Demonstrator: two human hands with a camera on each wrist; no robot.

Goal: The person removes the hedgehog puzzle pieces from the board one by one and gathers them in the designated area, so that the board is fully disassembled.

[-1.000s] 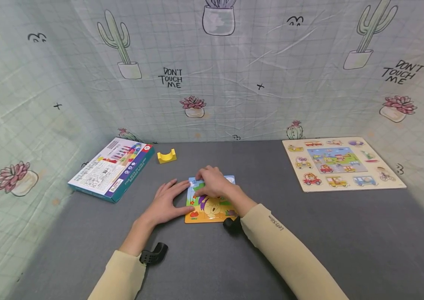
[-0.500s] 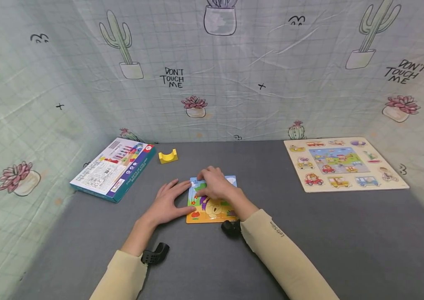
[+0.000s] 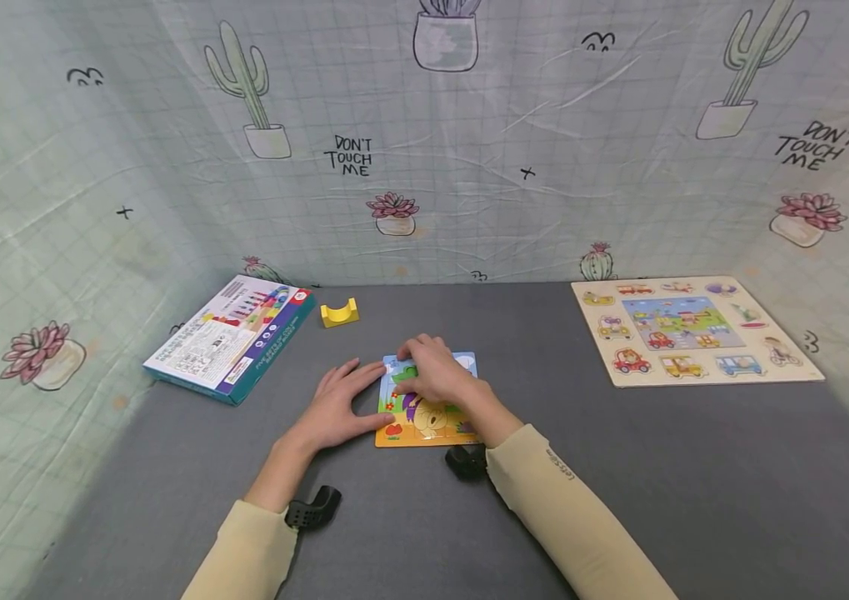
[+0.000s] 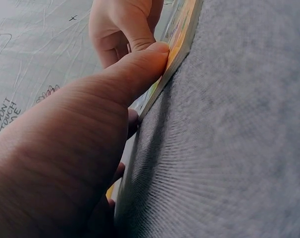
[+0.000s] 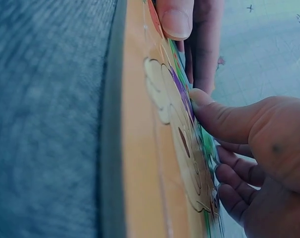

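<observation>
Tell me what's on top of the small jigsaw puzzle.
The right hand rests on the upper middle of the jigsaw puzzle; the left hand rests its thumb on the lower left. Most of the area under the right hand is hidden from view.

Curtained booth
I see cactus-print cloth (image 3: pixel 469 208) walling 3 sides of a gray bench (image 3: pixel 394 517); the room beyond is hidden.

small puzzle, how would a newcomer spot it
On the gray table, find the left hand and right hand. Both touch the small puzzle, whose orange near edge sets it apart from the larger, cream-bordered board.
</observation>
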